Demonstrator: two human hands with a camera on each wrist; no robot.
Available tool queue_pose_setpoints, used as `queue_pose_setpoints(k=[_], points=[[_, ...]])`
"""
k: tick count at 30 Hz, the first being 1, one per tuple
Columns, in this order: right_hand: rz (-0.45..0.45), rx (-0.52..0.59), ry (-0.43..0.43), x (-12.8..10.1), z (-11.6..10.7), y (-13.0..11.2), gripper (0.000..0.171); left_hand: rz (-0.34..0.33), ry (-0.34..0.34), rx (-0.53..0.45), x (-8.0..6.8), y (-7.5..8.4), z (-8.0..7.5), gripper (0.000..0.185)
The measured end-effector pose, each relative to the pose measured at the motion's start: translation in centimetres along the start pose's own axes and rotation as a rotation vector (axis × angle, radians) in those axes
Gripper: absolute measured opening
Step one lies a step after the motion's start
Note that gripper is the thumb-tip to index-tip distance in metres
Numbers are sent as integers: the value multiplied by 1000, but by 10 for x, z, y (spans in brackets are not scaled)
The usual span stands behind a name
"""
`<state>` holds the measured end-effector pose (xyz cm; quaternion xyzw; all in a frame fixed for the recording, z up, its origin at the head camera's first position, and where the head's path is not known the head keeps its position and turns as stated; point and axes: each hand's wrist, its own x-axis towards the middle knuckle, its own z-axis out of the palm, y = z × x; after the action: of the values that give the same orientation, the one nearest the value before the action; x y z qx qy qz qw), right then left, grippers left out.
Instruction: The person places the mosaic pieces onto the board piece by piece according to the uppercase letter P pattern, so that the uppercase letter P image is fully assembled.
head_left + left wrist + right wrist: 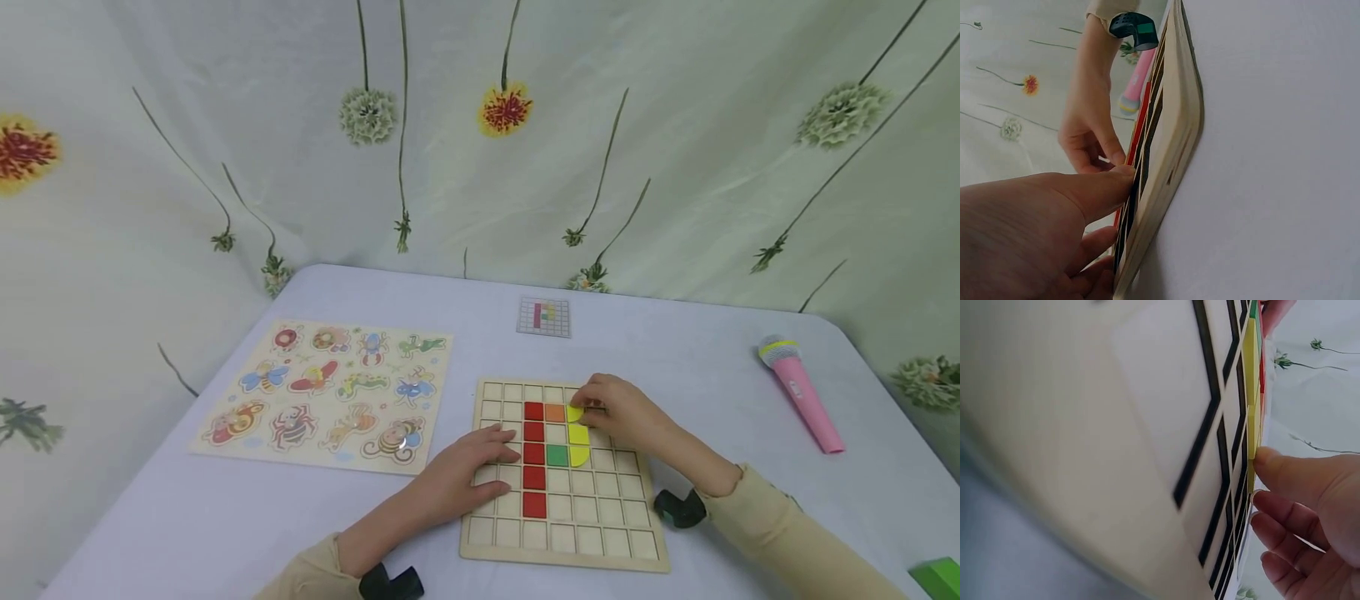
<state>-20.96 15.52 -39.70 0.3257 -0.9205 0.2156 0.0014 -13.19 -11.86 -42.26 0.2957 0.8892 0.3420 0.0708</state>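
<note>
A wooden grid board lies on the table. One of its columns holds several red tiles; an orange tile and a green tile sit to the right of it. Further right are a yellow square tile and, below that, a rounded yellow tile. My right hand pinches another rounded yellow tile beside the orange one, partly hidden by the fingers. On the board's left side rests my left hand, fingers spread; its thumb touches the grid in the left wrist view.
A small pattern card with a coloured grid lies behind the board. To the left is an insect puzzle board. A pink toy microphone lies at the right, and a green block shows at the lower right corner.
</note>
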Motion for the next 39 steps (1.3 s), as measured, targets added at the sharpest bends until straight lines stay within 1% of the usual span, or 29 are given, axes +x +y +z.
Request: queue_pose_setpoints(k=[3, 5, 10, 12, 14, 17, 18, 20, 22, 24, 26, 28, 29, 33, 36, 39], points=[[-34, -23, -8, 1, -1, -1, 17, -2, -2, 0, 0, 0, 0, 33], [-76, -69, -11, 2, -1, -1, 17, -4, -3, 1, 0, -1, 0, 33], [-232, -224, 5, 5, -3, -3, 12, -12, -9, -1, 1, -1, 1, 33], [-285, -270, 16, 6, -2, -3, 12, -14, -10, 0, 1, -1, 1, 33], [-312, -291, 20, 6, -1, -2, 13, -15, -11, 1, 1, -1, 0, 33], [-315, -290, 15, 6, 0, -1, 17, -15, -11, 4, 1, 0, -1, 33], [-307, -280, 13, 6, 0, 0, 18, -14, -11, 5, 1, 1, -1, 33], [-263, -231, -6, 5, 0, 1, 19, -13, -10, 7, 1, 1, -1, 33], [-200, -130, -19, 4, 1, 6, 22, -12, -12, 6, 1, 0, -1, 33], [-117, -5, -12, 1, 3, 11, 27, -9, -12, 3, 1, -1, 1, 33], [-46, 115, 14, -1, 6, 18, 31, -5, -12, 0, 1, -1, 1, 33], [-10, 196, 49, -3, 9, 24, 33, -2, -12, -3, 1, -2, 2, 33], [-1, 221, 62, -4, 10, 26, 32, 0, -11, -2, 1, -2, 2, 33], [-27, 293, 79, -3, 13, 30, 25, -2, -6, 3, 1, -1, 1, 32], [-39, 332, 79, -2, 14, 30, 22, -8, -4, 6, 2, -1, 1, 33], [-23, 352, 78, -2, 14, 30, 21, -10, -5, 4, 1, -1, 0, 33]])
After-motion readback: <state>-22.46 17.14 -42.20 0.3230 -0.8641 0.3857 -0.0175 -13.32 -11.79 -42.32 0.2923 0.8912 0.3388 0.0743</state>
